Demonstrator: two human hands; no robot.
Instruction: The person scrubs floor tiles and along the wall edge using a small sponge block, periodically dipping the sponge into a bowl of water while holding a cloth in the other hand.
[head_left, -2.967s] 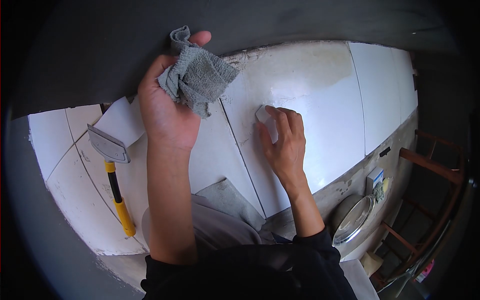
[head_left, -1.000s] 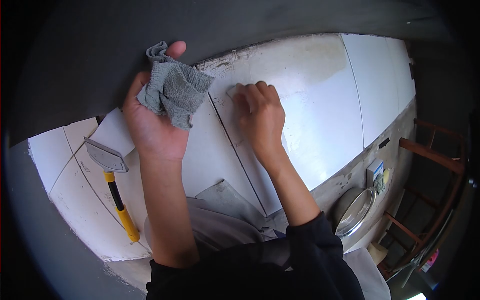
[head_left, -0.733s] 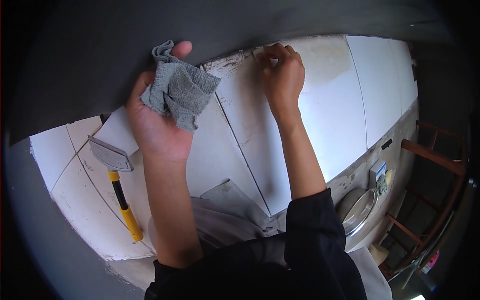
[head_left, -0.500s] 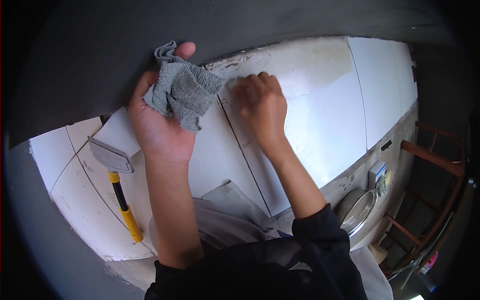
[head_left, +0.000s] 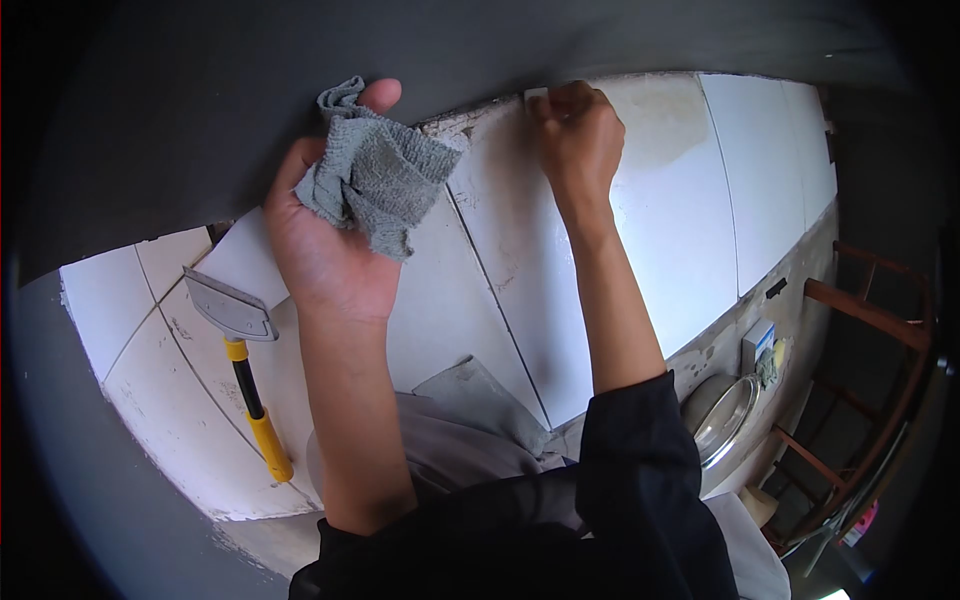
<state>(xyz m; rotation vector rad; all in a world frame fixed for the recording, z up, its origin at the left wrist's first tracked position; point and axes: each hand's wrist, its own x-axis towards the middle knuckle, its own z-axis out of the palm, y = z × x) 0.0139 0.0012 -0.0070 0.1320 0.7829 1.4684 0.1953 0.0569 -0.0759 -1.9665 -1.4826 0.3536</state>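
A small white piece (head_left: 537, 96) sits at the white tiles' (head_left: 655, 255) far edge, against the dark panel (head_left: 480, 50), pinched in the right hand's (head_left: 585, 135) narrowed fingers. A broad stretch of tile spreads right of that wrist, towards the metal basin (head_left: 706, 412) past the near edge. Beside the panel, the left hand (head_left: 338, 262) carries a grey cloth (head_left: 385, 180); its hidden finger closure I cannot tell. Further left lies the scraper (head_left: 243, 375).

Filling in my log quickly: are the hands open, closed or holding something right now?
Left hand: holding the grey cloth, fingers mostly hidden behind it.
Right hand: closed, pinching a small white piece.
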